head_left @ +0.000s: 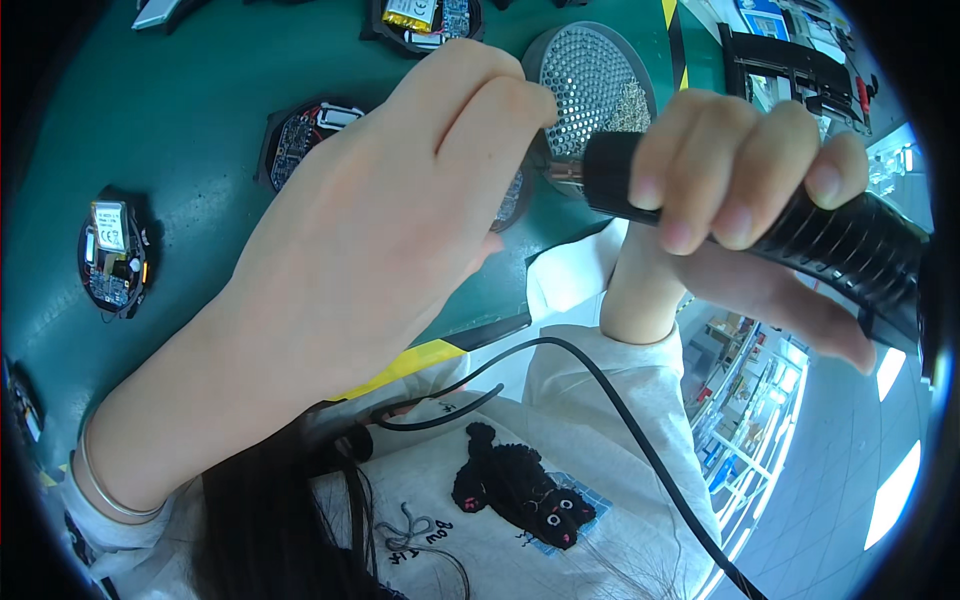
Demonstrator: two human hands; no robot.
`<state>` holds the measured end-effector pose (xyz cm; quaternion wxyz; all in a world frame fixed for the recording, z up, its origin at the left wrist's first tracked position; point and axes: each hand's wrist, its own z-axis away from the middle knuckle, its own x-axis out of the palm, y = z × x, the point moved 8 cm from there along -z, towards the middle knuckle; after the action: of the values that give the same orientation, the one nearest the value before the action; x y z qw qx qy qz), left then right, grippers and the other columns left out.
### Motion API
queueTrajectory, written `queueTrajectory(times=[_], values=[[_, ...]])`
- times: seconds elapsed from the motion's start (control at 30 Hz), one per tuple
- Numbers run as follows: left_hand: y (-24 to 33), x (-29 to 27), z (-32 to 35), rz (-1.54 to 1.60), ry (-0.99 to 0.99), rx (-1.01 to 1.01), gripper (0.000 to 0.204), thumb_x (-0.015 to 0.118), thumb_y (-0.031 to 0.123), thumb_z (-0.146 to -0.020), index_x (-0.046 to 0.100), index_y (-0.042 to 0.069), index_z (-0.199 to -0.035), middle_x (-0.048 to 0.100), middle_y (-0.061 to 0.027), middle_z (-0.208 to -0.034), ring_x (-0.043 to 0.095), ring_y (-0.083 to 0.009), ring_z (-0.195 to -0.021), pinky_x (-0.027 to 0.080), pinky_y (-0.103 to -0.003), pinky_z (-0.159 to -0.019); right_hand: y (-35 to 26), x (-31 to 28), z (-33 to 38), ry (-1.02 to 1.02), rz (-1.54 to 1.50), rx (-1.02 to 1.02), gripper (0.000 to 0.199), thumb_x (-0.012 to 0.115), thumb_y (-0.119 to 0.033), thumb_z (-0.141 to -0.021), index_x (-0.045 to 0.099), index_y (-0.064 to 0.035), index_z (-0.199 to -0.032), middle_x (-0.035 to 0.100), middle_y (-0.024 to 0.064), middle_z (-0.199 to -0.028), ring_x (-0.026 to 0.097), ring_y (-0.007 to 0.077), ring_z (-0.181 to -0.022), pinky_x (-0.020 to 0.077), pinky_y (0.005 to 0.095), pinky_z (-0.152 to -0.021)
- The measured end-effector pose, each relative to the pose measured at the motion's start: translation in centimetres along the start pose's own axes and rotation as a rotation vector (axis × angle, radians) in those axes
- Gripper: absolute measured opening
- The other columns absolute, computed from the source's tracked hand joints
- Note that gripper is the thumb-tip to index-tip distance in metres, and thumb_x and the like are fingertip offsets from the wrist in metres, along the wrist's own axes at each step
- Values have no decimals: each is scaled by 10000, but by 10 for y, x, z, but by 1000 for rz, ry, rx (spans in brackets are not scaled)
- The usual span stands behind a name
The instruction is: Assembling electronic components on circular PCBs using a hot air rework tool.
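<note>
My right hand (pixel 740 190) is closed around a black ribbed power tool (pixel 850 245) and holds it level over the green table (pixel 200 100). The tool's metal tip (pixel 562 176) points left toward my left hand (pixel 380 230). The curled fingers of that hand meet the tip above a round device (pixel 512 200), which they mostly hide. Whether those fingers grip anything is hidden. A round perforated metal grille (pixel 590 80) lies just behind the tip.
Round open circuit-board assemblies lie on the table at the left (pixel 112 255), centre (pixel 300 135) and top (pixel 425 20). Yellow-black tape (pixel 410 362) marks the table's near edge. A black cable (pixel 640 440) runs down across my shirt. A black rack (pixel 790 65) stands at the top right.
</note>
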<state>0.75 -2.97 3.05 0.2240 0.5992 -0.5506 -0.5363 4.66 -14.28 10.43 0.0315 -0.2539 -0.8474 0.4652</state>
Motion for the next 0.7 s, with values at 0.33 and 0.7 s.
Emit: queueTrajectory(times=[0.33, 0.7], values=[[29, -35, -31, -660, 197, 437, 518, 778, -32, -608, 545, 8, -1068, 506, -195, -1186, 585, -350, -985, 489, -398, -813, -14, -40, 30, 630, -219, -222, 890, 410, -959, -623, 554, -113, -858, 562, 0, -689, 585, 119, -575, 447, 286, -569], [20, -28, -22, -431, 52, 282, 349, 783, 7, -601, 636, 69, -911, 579, -111, -1178, 556, -289, -1101, 413, -373, -919, -9, -42, 37, 632, -303, -63, 943, 385, -976, -604, 560, -95, -893, 562, -8, -715, 587, 118, -599, 464, 280, -617]])
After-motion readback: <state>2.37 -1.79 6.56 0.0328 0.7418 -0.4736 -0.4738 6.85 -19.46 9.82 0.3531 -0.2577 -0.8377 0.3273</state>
